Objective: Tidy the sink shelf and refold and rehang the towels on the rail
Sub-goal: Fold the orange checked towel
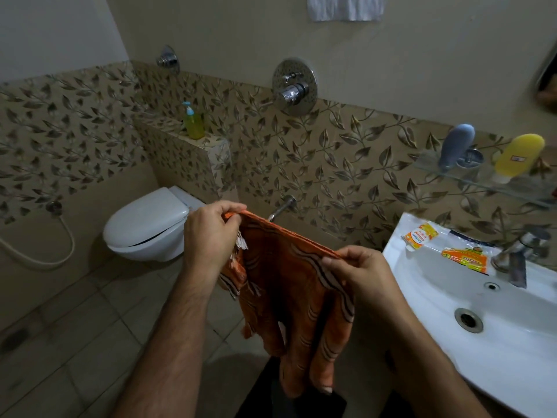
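An orange towel (pixel 286 291) with dark wavy stripes hangs in front of me, stretched by its top edge. My left hand (pixel 211 236) pinches the towel's upper left corner. My right hand (pixel 355 273) pinches the upper right corner. The rest of the towel droops down between my forearms. A white towel (pixel 346 7) hangs high on the wall at the top edge; its rail is out of view. On the glass shelf (pixel 482 179) above the sink lie a grey bottle (pixel 456 146) and a yellow bottle (pixel 518 156).
The white sink (pixel 437 312) is at right, with two orange sachets (pixel 420 235) (pixel 465 259) on its rim beside the tap (pixel 518 248). A white toilet (pixel 150 227) stands at left. A green soap dispenser (pixel 193 122) sits on the tiled ledge. A wall spout (pixel 281 206) juts out behind the towel.
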Tool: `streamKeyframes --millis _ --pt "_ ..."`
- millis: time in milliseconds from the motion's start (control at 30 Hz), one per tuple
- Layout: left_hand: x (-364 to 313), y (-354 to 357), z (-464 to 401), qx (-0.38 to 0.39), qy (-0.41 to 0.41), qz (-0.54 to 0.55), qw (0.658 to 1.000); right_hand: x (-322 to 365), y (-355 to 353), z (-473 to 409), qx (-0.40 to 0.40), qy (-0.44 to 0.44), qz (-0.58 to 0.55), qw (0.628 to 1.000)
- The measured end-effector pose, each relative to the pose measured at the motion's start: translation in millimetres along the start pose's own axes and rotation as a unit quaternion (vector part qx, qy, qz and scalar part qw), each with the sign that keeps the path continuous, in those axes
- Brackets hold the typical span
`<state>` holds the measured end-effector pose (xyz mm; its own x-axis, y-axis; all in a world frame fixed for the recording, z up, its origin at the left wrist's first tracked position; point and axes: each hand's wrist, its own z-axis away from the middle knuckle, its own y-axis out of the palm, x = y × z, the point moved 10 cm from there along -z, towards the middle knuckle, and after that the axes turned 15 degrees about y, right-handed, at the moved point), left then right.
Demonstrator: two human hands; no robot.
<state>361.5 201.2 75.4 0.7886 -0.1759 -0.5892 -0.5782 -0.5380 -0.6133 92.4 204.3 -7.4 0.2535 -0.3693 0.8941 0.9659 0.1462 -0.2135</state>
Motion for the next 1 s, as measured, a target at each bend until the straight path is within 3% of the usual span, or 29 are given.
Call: streamKeyframes --millis 200,367,600,767,1000 --pt "39.3 27.0 15.7 0.062 -0.062 0.011 0.996 16.0 -4.6 2.2 -0.046 -0.052 0.054 0.996" --pt "55.8 39.2 22.9 0.102 -0.075 0.022 0.992 21.7 -12.1 -5.6 -0.159 -0.076 0.246 0.953" --pt "77.8 56.0 40.6 0.159 -0.119 0.061 0.978 27.2 -13.1 -16.2 -0.143 -0.055 0.285 0.946" --pt "98.6 71.7 59.5 0.194 -0.147 0.089 0.966 14.5 7.9 -18.4 -0.037 -0.018 0.252 0.967" --pt "117.9 102.8 123.9 0.195 -0.211 0.198 0.937 -13.8 18.5 -26.2 -0.111 -0.047 0.353 0.928"
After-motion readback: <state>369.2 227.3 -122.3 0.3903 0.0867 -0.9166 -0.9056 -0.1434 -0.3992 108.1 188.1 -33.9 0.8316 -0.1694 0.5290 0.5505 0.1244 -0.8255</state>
